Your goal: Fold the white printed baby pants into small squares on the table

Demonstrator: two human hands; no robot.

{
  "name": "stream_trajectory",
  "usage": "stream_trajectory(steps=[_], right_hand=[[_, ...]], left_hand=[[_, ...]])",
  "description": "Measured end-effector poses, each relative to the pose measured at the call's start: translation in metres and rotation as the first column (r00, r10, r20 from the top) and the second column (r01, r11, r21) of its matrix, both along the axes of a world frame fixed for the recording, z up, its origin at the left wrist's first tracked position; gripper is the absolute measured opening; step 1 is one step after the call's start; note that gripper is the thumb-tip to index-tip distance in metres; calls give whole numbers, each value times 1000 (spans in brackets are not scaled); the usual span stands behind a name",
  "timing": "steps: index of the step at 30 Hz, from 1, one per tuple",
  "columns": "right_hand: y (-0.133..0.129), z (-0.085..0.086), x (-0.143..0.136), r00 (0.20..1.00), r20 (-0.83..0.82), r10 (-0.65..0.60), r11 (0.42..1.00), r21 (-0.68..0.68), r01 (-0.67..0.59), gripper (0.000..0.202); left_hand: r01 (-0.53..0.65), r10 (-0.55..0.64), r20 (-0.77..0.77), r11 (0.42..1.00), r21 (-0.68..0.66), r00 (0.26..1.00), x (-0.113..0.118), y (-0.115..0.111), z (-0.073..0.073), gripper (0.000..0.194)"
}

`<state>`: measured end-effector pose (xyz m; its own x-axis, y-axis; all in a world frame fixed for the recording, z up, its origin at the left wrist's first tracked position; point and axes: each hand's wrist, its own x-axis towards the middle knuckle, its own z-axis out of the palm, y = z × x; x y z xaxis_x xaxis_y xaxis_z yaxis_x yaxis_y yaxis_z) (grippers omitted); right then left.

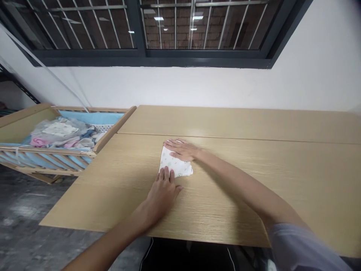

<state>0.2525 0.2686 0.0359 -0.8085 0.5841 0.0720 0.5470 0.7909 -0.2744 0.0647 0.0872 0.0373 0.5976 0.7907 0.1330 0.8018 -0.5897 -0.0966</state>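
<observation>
A small folded white cloth (pixel 177 165) with a tiny scattered print lies flat on the wooden table (pixel 225 195). My right hand (pixel 182 149) rests flat across its far edge, fingers stretched out to the left. At the cloth's near left corner, my left hand (pixel 165 188) presses down with its fingertips, the fingers extended and the thumb spread to the right. Both palms face down, and part of the cloth is hidden under them.
To the left stands a wooden crib (pixel 107 139) with blue lining, holding a heap of clothes (pixel 62 131) and plastic bags. A second board (pixel 239 120) adjoins the table along the white wall (pixel 197 86). Above is a dark-framed window (pixel 146 56) with bars.
</observation>
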Motion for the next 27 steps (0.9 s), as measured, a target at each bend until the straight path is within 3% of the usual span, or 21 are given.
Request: stream_trajectory(steps=[4, 9, 13, 18, 22, 24, 27], right_hand=[[-22, 13, 3, 998, -50, -47, 999, 22, 48, 63], [-84, 41, 21, 978, -175, -113, 987, 94, 131, 55], [-126, 35, 40, 985, -131, -110, 989, 86, 122, 41], [-161, 20, 49, 960, -180, -215, 968, 89, 234, 27], [-182, 35, 48, 925, -221, -309, 951, -45, 307, 20], [-181, 45, 45, 880, -268, -392, 919, -145, 366, 19], [-160, 49, 39, 760, -334, -557, 830, -266, 490, 23]], left_hand=[[60, -59, 12, 997, -48, 998, -9, 4, 14, 43], [113, -82, 151, 971, -213, 985, -45, 27, 28, 39], [128, -74, 245, 969, -211, 967, -60, 46, 29, 34], [142, -70, 286, 961, -239, 956, -47, 39, 40, 30], [96, 13, 315, 940, -327, 949, -34, 22, 62, 28], [64, 35, 328, 956, -286, 944, -28, 23, 70, 28], [-19, 51, 273, 993, -118, 961, -18, 41, 74, 31]])
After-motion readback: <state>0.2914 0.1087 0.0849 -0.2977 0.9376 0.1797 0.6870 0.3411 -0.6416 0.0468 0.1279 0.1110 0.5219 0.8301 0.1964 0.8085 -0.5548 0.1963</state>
